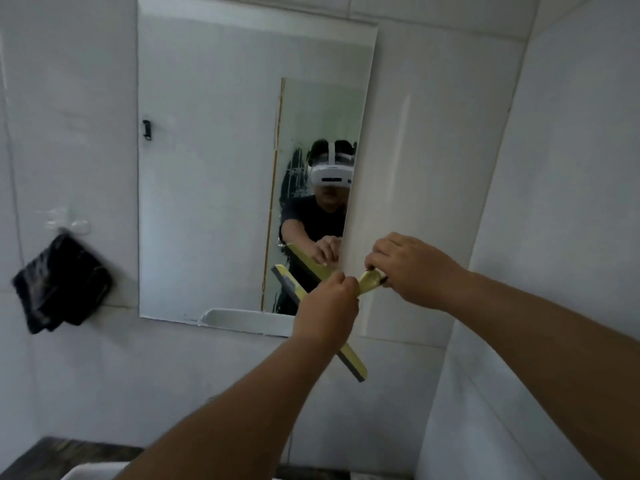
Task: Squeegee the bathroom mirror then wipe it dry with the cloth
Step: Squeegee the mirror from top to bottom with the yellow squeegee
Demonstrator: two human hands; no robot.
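A tall frameless mirror (214, 168) hangs on the white tiled wall. In front of its lower right corner I hold a yellow squeegee (353, 362) with a dark rubber blade, tilted diagonally. My left hand (329, 306) is closed around the middle of the squeegee, hiding where handle meets blade. My right hand (408, 268) pinches the far end of the yellow handle, by the mirror's right edge. A dark cloth (62, 285) hangs from a clear hook on the wall, left of the mirror.
A small black clip (147, 129) sits on the mirror's left edge. The white basin rim (93, 471) and a dark counter edge (41, 455) show at the bottom left. A side wall (561, 237) closes in on the right. The mirror reflects me and a doorway.
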